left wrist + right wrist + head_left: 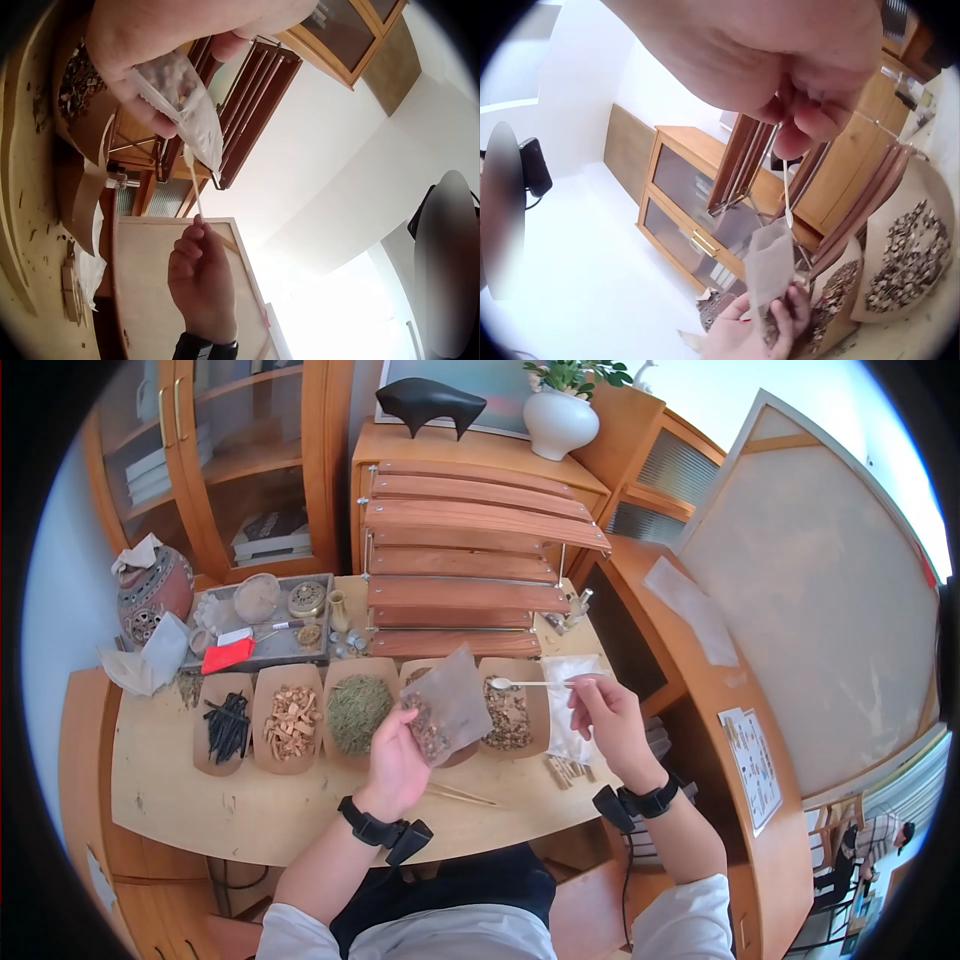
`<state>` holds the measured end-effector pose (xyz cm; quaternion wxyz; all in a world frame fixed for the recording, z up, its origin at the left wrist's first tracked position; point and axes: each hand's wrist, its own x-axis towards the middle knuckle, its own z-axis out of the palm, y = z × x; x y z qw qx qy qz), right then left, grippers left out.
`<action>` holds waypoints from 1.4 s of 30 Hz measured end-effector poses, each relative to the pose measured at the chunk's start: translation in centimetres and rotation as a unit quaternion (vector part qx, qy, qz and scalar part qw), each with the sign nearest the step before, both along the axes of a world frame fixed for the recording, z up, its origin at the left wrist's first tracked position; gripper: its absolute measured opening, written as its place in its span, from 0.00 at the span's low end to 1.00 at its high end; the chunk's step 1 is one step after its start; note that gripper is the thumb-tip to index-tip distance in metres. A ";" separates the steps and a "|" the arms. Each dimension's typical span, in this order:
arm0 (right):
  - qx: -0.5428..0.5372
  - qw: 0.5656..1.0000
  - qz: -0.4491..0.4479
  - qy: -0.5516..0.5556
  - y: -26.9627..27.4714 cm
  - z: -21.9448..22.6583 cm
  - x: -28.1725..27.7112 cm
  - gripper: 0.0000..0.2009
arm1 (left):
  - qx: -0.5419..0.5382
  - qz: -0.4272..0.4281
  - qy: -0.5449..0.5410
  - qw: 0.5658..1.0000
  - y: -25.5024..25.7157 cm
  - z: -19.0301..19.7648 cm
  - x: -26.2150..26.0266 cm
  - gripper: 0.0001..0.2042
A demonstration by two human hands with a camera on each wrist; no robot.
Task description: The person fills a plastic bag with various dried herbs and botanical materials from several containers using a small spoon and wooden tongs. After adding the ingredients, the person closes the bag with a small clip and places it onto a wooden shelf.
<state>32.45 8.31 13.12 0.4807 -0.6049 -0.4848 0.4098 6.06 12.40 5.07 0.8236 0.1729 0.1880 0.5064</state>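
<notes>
My left hand (398,760) grips a small translucent bag (458,700) with brown dried bits in its lower part. In my right hand (612,728) is a thin white spoon (535,683), pinched by its handle. Its bowl points left toward the bag, a short way apart from it, over a paper tray of chopped brown-and-pale pieces (507,725). Another paper tray is partly hidden behind the bag. To the left stand paper trays of green dried herb (358,715), pale wood chips (291,722) and black sticks (228,725).
Behind the trays rises a slatted wooden rack (465,597). A grey tray (318,650) with small vessels and a red packet (229,655) lies at the back left, beside a round pot (158,592). Thin wooden tweezers (462,795), short sticks (568,771) and a white packet (572,710) are on the table.
</notes>
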 end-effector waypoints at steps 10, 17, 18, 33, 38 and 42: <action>0.008 0.980 0.050 -0.195 -1.8 -5.3 0.1 0.12 | 0.002 0.011 -0.007 1.000 0.2 -0.5 0.1 0.24; -0.016 0.987 -0.038 -0.152 -1.2 -5.5 4.8 0.12 | 0.000 0.006 -0.011 1.000 0.2 -0.4 0.0 0.24; -0.030 0.987 -0.037 -0.156 -1.1 -5.8 5.2 0.12 | -0.002 0.009 -0.007 1.000 0.1 -0.3 0.0 0.24; -0.196 0.978 0.006 0.076 0.2 -7.8 3.4 0.11 | 0.001 0.002 0.003 1.000 0.1 -0.2 0.2 0.25; -0.209 0.968 -0.004 0.138 0.4 -7.4 3.3 0.11 | -0.005 0.003 0.008 1.000 0.1 -0.1 0.2 0.25; -0.191 0.968 -0.001 0.165 0.4 -6.9 3.7 0.10 | -0.010 0.006 0.014 1.000 0.2 -0.5 0.3 0.25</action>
